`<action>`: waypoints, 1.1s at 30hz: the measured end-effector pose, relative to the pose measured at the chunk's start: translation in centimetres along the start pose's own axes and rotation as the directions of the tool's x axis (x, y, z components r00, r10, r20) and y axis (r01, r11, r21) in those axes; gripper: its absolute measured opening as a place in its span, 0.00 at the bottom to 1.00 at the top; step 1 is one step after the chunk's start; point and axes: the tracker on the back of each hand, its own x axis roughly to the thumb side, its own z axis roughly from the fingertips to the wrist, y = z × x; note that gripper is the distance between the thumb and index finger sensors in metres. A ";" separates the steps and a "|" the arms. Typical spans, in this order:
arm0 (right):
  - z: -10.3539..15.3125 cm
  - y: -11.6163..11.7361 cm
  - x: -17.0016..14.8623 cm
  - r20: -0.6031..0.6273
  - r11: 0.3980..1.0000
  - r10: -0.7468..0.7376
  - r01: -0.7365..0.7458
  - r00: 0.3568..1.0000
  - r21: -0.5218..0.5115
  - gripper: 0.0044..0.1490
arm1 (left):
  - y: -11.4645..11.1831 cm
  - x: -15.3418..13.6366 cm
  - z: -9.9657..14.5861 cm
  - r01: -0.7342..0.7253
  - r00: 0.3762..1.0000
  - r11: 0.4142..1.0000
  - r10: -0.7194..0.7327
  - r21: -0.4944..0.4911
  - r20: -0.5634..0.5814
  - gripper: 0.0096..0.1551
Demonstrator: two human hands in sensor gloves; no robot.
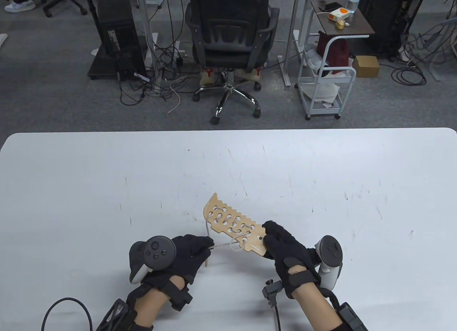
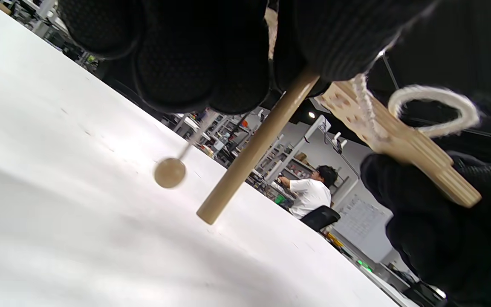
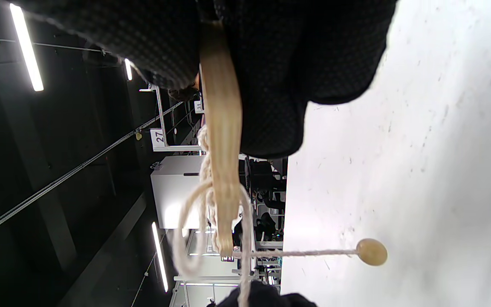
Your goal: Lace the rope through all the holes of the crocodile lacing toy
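L hand (image 1: pixel 189 254) pinching needle (image 2: pixel 254 149) w/ rope (image 1: pixel 223 244), just left of board (image 1: pixel 235 225); R hand (image 1: pixel 285 249) gripping board's near end, long axis running away-left.

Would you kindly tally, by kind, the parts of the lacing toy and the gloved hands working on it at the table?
Wooden crocodile board: 1
White rope: 1
Wooden needle stick on the rope: 1
Wooden stopper bead at the rope's end: 1
Gloved hands: 2, the left hand and the right hand
Total: 6
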 end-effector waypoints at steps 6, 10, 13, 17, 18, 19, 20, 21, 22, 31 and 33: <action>-0.3 -0.6 -0.2 -0.011 1.000 0.001 -0.002 1.000 -0.025 0.36 | 1.2 -1.3 0.0 -0.020 0.998 0.997 0.024 0.075 -0.054 0.24; -0.5 -0.9 -0.2 -0.014 0.999 -0.001 0.000 1.000 -0.035 0.36 | 1.8 -2.3 0.1 -0.046 0.995 0.992 0.057 0.119 -0.088 0.24; -0.5 -1.1 -0.3 -0.019 0.999 0.003 -0.004 1.000 -0.042 0.36 | 2.4 -2.9 0.2 -0.058 0.991 0.986 0.076 0.155 -0.113 0.24; -0.8 -1.6 -0.4 -0.019 0.997 0.020 -0.021 1.000 -0.069 0.36 | 3.0 -3.9 0.3 -0.071 0.984 0.978 0.100 0.196 -0.146 0.25; -0.9 -1.8 -0.4 -0.018 0.996 0.030 -0.031 0.999 -0.079 0.36 | 3.2 -4.2 0.3 -0.079 0.981 0.975 0.112 0.206 -0.155 0.25; -0.9 -2.0 -0.4 -0.017 0.995 0.039 -0.041 0.999 -0.090 0.36 | 3.4 -4.5 0.4 -0.087 0.978 0.971 0.126 0.223 -0.166 0.25; -1.0 -2.2 -0.4 -0.017 0.994 0.043 -0.044 0.999 -0.095 0.36 | 3.5 -4.6 0.4 -0.092 0.976 0.969 0.133 0.230 -0.172 0.25; -1.0 -2.3 -0.4 -0.020 0.994 0.042 -0.044 0.999 -0.101 0.36 | 3.6 -4.9 0.4 -0.096 0.973 0.967 0.141 0.237 -0.180 0.26; -1.1 -2.5 -0.5 -0.025 0.994 0.034 -0.036 0.999 -0.105 0.36 | 3.7 -5.1 0.5 -0.100 0.971 0.964 0.149 0.247 -0.187 0.26; -1.3 -2.4 -0.7 -0.037 0.995 0.038 -0.041 0.999 -0.096 0.36 | 3.9 -5.2 0.4 -0.037 0.974 0.961 0.096 0.274 -0.205 0.27; -1.3 -2.4 -0.7 -0.039 0.994 0.043 -0.046 0.998 -0.097 0.36 | 4.1 -4.7 0.5 -0.021 0.979 0.961 0.076 0.277 -0.191 0.27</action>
